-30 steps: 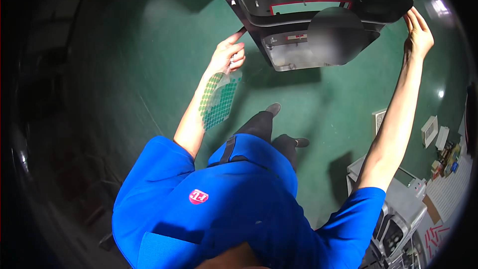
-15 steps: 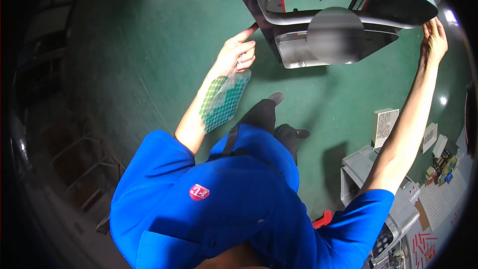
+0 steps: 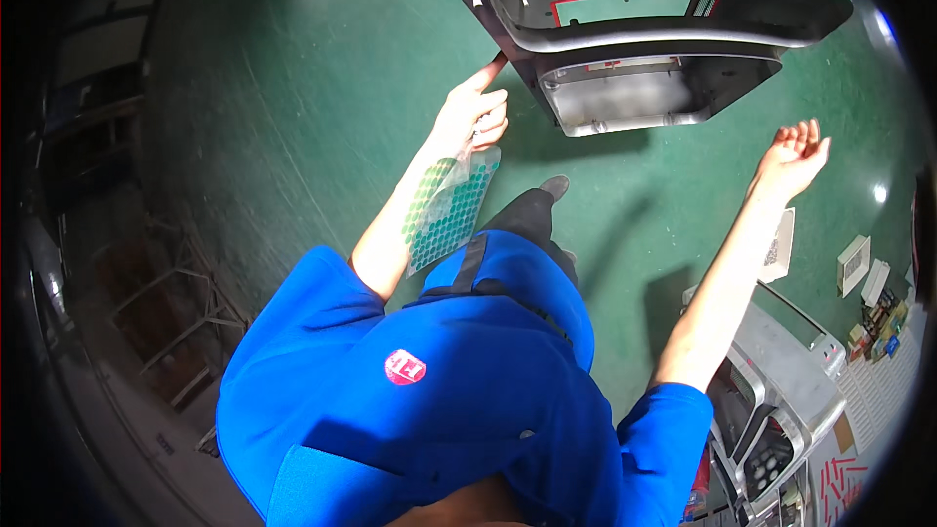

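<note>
A large grey metal housing (image 3: 644, 42) with rounded openings and red-edged windows is at the upper right of the head view. My left hand (image 3: 475, 119) has its index finger stretched to the housing's left edge, touching or nearly touching it. Its other fingers are curled round the top of a clear sheet of green round stickers (image 3: 454, 210), which hangs against my forearm. Apart from the housing, to its lower right, my right hand (image 3: 793, 161) is raised with nothing in it, fingers extended. What supports the housing is out of sight.
Another grey metal housing (image 3: 793, 381) stands at the lower right, below my right arm. Beyond it are a white box (image 3: 781, 246), a smaller white box (image 3: 853, 265), assorted small parts (image 3: 878, 324) and red strips (image 3: 837, 483). A metal frame rack (image 3: 181, 307) is at the dim left.
My right hand has let go of the housing's right side and moved down and left, towards me. My left hand stays at the left edge with the sheet. The housing has shifted slightly left.
</note>
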`<state>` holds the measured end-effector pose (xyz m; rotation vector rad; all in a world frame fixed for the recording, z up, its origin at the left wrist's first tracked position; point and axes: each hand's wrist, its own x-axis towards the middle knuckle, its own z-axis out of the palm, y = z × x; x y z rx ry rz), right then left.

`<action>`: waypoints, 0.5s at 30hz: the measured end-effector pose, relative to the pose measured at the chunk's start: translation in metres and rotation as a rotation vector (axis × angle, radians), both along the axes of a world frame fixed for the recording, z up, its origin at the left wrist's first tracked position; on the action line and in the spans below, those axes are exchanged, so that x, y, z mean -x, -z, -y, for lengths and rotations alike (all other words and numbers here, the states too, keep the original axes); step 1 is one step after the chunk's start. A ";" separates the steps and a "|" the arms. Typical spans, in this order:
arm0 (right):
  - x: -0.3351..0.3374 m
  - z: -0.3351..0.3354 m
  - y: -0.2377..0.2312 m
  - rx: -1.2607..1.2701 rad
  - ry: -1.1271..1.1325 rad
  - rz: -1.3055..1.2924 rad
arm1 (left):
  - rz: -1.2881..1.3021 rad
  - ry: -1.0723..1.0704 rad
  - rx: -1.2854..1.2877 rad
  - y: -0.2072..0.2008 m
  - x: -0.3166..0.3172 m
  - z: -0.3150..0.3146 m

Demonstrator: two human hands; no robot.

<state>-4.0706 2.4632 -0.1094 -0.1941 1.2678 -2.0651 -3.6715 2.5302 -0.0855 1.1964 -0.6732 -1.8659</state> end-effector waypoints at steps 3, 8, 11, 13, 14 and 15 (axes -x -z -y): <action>-0.009 -0.055 0.035 -0.084 -0.007 0.090 | 0.008 0.012 0.027 -0.002 0.000 0.000; -0.032 -0.144 0.072 -0.269 -0.071 0.117 | -0.005 0.017 0.052 -0.005 0.003 0.001; -0.043 -0.194 0.096 -0.358 -0.144 0.131 | -0.019 0.042 0.061 -0.002 0.002 -0.002; -0.057 -0.228 0.107 -0.375 -0.148 0.094 | -0.012 0.053 0.059 -0.001 0.005 -0.005; -0.064 -0.242 0.110 -0.409 -0.157 0.090 | 0.078 0.069 0.042 -0.004 0.007 -0.004; -0.069 -0.255 0.114 -0.443 -0.168 0.085 | 0.070 0.070 0.053 -0.004 0.007 -0.005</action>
